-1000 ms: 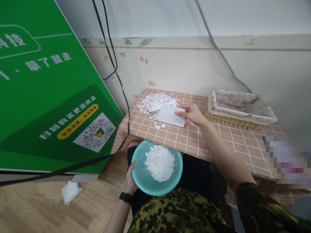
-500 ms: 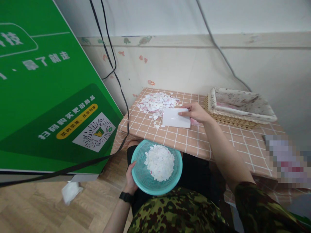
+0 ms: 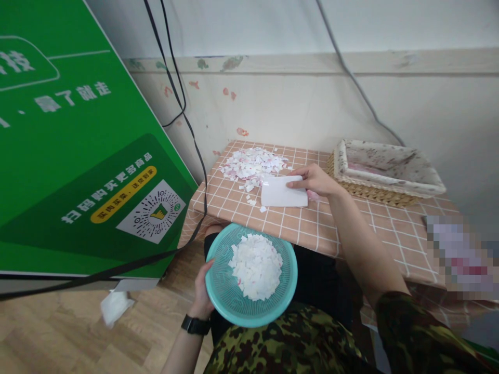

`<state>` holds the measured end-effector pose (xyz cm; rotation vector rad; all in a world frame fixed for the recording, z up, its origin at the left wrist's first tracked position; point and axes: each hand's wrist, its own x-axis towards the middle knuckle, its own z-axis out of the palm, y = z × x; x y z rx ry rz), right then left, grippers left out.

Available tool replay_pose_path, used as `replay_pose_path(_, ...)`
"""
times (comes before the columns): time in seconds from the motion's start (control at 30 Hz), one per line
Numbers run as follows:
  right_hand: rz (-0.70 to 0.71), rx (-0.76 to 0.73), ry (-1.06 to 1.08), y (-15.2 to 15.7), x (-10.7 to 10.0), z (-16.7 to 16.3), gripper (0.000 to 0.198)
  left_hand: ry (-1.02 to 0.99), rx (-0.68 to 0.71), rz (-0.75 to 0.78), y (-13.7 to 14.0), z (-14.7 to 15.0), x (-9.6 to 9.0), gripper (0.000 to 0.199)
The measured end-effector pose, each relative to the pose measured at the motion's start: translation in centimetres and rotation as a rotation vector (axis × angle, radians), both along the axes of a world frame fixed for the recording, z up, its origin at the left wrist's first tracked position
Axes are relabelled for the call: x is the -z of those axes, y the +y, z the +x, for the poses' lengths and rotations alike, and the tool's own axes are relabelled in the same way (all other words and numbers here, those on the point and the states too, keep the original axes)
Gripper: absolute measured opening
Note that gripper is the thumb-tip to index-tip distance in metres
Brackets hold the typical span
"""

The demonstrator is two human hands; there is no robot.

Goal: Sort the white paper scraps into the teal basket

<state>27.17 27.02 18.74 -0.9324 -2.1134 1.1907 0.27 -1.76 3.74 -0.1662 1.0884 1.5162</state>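
My left hand (image 3: 203,291) grips the left rim of a round turquoise plastic sieve basket (image 3: 222,306) above my lap. A heap of small white paper scraps (image 3: 257,267) lies inside it, with a few pinkish bits. On the table, my right hand (image 3: 312,181) is closed on the right end of a smooth white rectangular sheet (image 3: 284,192), thumb on top and fingers behind. Just left of and behind the sheet spreads a larger pile of paper scraps (image 3: 251,165). Something pink (image 3: 313,196) shows beneath my right hand; its kind is unclear.
The table has a brown checked cloth (image 3: 351,223). A lined wicker basket (image 3: 374,195) stands at the back right, near a blurred item (image 3: 456,254). A green printed panel (image 3: 78,156) and a black strap (image 3: 195,140) are at the left. A white bag-like thing (image 3: 115,306) lies on the floor.
The turquoise basket has come slightly lower and nearer to me, with my left hand on its rim. The white sheet has shifted very slightly toward me, and a scrap now shows at its near-left corner.
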Motion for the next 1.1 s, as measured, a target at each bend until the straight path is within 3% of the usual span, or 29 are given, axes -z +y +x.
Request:
replay_pose_path(0.13, -0.002, 0.007, -0.023, 0.2, -0.1, 0.2, 0.031, -0.046, 0.055, 0.02, -0.2, 0.0, -1.1, 0.013)
replay_pose_path(0.3, -0.035, -0.103, -0.106, -0.1, -0.1, 0.2, 0.027, -0.067, 0.145, 0.066, -0.1, 0.4, -2.1, 0.019)
replay_pose_path(0.47, -0.091, -0.154, -0.095, -0.1, -0.1, 0.6, 0.028, -0.054, 0.106, 0.065, 0.1, 0.7, -2.6, 0.016)
replay_pose_path(0.73, -0.263, -0.436, -0.12, -1.7, 0.4, -1.9, 0.029, -0.047, 0.093, 0.063, 0.6, 0.5, -3.2, 0.02)
replay_pose_path(0.8, -0.276, -0.391, -0.074, -1.8, 0.5, -2.0, 0.031, -0.034, 0.08, 0.064, 0.7, 0.4, -3.2, 0.019)
replay_pose_path(0.97, -0.18, -0.096, 0.043, -0.8, 0.2, -0.6, 0.035, -0.03, 0.084, 0.075, 0.8, -0.1, -3.3, 0.018)
replay_pose_path(1.1, -0.09, -0.061, -0.038, -0.8, -0.1, -0.5, 0.031, -0.035, 0.083, 0.06, 0.9, -0.2, -3.5, 0.018)
